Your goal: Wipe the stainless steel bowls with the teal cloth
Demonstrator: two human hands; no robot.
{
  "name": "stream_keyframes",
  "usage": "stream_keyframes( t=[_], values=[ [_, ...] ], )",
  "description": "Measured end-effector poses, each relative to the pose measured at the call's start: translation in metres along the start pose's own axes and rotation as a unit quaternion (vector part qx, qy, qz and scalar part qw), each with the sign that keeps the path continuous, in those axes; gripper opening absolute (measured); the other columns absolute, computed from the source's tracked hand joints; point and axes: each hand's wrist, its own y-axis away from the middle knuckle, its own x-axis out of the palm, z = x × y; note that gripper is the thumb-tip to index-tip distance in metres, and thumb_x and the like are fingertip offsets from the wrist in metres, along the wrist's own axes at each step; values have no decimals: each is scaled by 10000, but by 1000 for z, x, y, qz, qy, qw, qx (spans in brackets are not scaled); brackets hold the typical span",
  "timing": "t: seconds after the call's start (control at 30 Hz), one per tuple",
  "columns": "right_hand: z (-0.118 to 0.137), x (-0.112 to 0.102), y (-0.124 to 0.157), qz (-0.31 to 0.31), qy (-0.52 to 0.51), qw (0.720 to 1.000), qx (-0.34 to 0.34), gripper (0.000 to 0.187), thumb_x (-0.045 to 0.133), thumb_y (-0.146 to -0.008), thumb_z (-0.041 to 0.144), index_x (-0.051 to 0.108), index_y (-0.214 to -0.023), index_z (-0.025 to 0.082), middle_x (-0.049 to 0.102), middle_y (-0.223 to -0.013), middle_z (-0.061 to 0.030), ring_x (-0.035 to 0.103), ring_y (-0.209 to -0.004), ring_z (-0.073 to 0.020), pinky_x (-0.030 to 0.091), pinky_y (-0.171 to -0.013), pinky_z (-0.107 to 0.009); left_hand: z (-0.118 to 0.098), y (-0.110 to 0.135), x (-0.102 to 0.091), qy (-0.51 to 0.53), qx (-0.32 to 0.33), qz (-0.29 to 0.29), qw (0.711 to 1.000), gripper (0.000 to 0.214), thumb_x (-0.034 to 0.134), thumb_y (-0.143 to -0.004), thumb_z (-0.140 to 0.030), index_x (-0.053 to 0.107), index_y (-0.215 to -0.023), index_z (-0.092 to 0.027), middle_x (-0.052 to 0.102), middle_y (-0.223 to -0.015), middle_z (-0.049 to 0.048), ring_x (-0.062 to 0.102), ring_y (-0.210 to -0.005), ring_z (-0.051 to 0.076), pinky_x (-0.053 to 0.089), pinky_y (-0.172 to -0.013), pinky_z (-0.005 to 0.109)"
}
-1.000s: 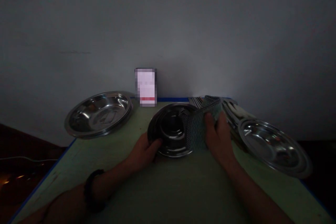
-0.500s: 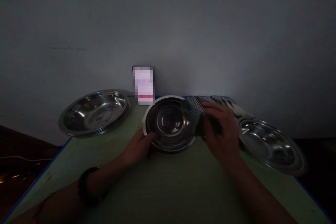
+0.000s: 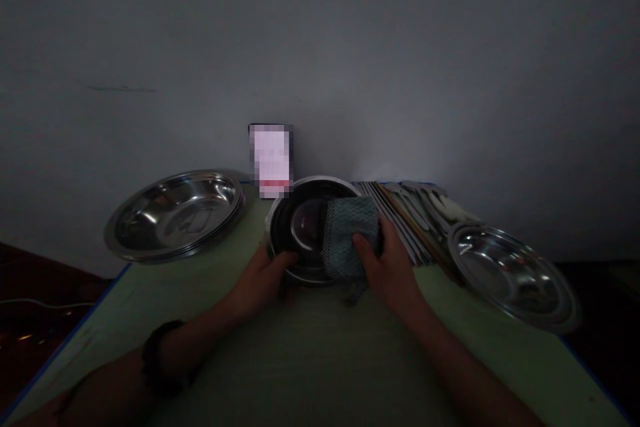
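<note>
A round stainless steel bowl (image 3: 293, 203) is tilted toward me over the middle of the table. My left hand (image 3: 265, 280) grips its near left rim, thumb on the inside and fingers hidden beneath. A folded grey-green cloth (image 3: 350, 230) lies over the bowl's right rim and covers part of the inside. My right hand (image 3: 390, 263) pinches this cloth against the rim, with the thumb on top and the other fingers behind it.
Stacked steel basins (image 3: 175, 217) stand on the left. To the right lie several chopsticks (image 3: 400, 223) and spoons (image 3: 425, 203), beside another steel basin (image 3: 510, 277). A phone (image 3: 271, 160) with a lit screen leans against the wall behind the green table (image 3: 320, 360).
My right hand has moved left with the cloth, from beside the bowl onto its right rim. More of the chopsticks now shows. The left hand keeps its hold on the bowl.
</note>
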Motion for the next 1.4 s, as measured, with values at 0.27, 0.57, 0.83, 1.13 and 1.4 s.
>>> stream_keyframes(
  t=[0.27, 0.57, 0.83, 1.13, 1.4],
  values=[
    [4, -8, -4, 67, -169, 975, 131, 500, 454, -809, 661, 610, -953, 209, 663, -923, -50, 603, -945, -229, 483, -806, -343, 0, 8, 2, -70, 59, 10, 996, 231, 539, -741, -420, 515, -684, -198, 565, -467, -31, 515, -374, 121, 395, -363, 216],
    [1, -11, -4, 18, -105, 989, 99, 454, 466, -806, 628, 563, -673, 205, 506, -567, 22, 430, -508, -128, 357, -466, -248, 6, 9, 1, -146, 118, 21, 982, 247, 495, -798, -433, 527, -710, -204, 549, -475, -34, 528, -394, 130, 431, -379, 222],
    [8, -3, 1, -9, 19, 995, 99, 373, 520, -822, 498, 587, -648, 174, 539, -542, 17, 455, -507, -129, 338, -473, -244, 1, 16, 8, -106, 117, 64, 985, 390, 435, -874, -463, 582, -654, -176, 649, -516, 35, 627, -467, 163, 523, -482, 260],
    [7, -5, 0, -58, 15, 996, 61, 272, 551, -812, 439, 655, -774, 190, 659, -690, -23, 582, -631, -184, 448, -571, -291, 4, 12, 13, -43, 25, 87, 995, 470, 475, -817, -596, 597, -757, -146, 661, -521, 60, 619, -455, 175, 505, -477, 278],
    [12, -29, -11, -55, 122, 990, -44, 217, 562, -810, 321, 668, -954, 199, 710, -792, -40, 639, -700, -208, 468, -622, -308, -5, 16, 11, -146, 55, 2, 988, 374, 451, -854, -493, 582, -725, -168, 611, -501, -1, 518, -401, 113, 385, -391, 200]
  ],
)
